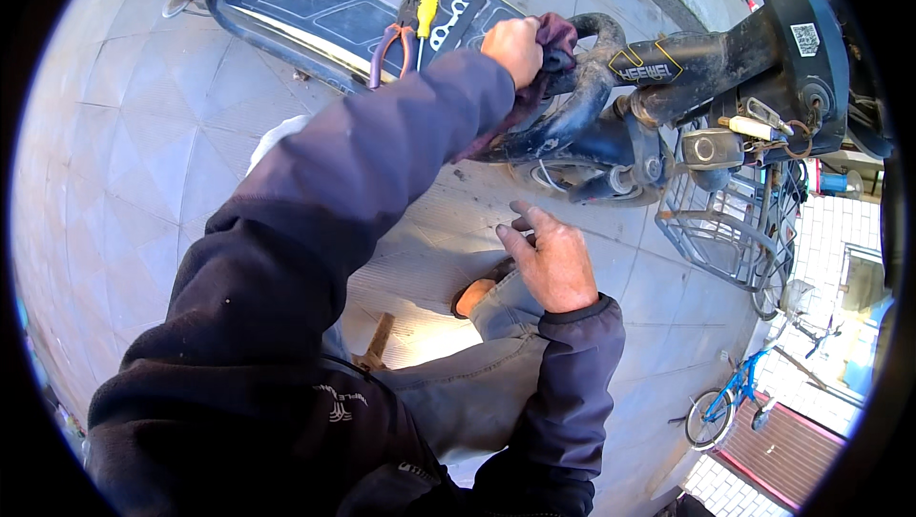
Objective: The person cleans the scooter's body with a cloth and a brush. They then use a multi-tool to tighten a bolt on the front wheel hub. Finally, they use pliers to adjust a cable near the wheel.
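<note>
Rag sits clenched in left hand at scooter frame, right hand loosely open; likely wiping, next stroke probably wanting pressure.

The left hand rests on a cloth, which lies against the scooter frame. Left of that hand, on the footboard, lie pliers, then a screwdriver just beside them, then a holed wrench and, nearest the hand, a flat bar. Well to its right, a key bunch hangs at the steering column. The right hand is nearer the body, above the floor; a foot is to its left, a basket to its right, and a bicycle stands farther right.
</note>
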Demonstrator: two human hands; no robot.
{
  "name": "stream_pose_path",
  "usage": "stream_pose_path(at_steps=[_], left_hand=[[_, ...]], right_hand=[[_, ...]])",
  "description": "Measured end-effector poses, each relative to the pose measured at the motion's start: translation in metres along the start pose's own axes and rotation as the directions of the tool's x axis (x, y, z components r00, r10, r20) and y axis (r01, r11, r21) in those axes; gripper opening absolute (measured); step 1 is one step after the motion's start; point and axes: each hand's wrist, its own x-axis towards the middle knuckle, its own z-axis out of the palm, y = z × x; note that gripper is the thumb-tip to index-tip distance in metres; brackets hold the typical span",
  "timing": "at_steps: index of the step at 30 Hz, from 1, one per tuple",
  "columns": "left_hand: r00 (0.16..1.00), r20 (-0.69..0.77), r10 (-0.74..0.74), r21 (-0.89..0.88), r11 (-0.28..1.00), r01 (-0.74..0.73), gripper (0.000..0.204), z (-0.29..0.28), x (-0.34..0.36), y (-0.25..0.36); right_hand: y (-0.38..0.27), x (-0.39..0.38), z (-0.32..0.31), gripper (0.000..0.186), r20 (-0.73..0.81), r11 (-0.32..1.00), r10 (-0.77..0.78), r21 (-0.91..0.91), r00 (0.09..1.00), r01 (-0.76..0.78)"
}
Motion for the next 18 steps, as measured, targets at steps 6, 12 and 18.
stream_pose_path(at_steps=[6, 12, 18], left_hand=[[0.977, 0.214, 0.011, 0.025, 1.000, -0.016, 0.035, 0.035, 0.058, 0.001], [0.979, 0.157, 0.131, 0.179, 0.971, -0.159, 0.025, 0.081, 0.072, -0.014], [0.947, 0.159, 0.279, 0.229, 0.923, -0.310, 0.023, 0.086, 0.075, -0.007]], right_hand=[[0.011, -0.007, -0.004, 0.037, -0.007, 1.000, 0.012, 0.018, 1.000, -0.012], [0.014, -0.014, -0.005, 0.039, 0.009, 0.999, 0.011, 0.048, 1.000, -0.012], [0.021, -0.021, -0.008, 0.039, 0.018, 0.998, 0.042, 0.047, 0.999, -0.043]])
